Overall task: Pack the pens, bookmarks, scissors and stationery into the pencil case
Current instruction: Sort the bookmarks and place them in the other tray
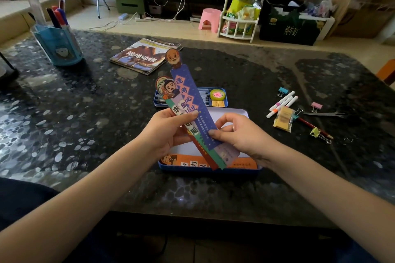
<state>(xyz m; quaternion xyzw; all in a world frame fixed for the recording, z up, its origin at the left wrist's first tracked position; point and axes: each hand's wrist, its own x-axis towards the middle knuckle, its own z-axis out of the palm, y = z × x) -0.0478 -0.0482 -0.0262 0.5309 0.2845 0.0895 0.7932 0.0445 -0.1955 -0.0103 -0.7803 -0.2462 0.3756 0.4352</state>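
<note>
Above the open blue pencil case [243, 114], both hands hold a fan of cartoon-topped bookmarks. The left hand [164, 132] pinches the lower, green and red bookmarks [193, 132] with closed fingers; the right hand [241, 132] grips the near end of the long blue bookmark [190, 100]. Hands hide much of the case's near tray, where an orange bookmark [201, 161] lies partly covered. Their long axes run from near right to far left, heads pointing away.
</note>
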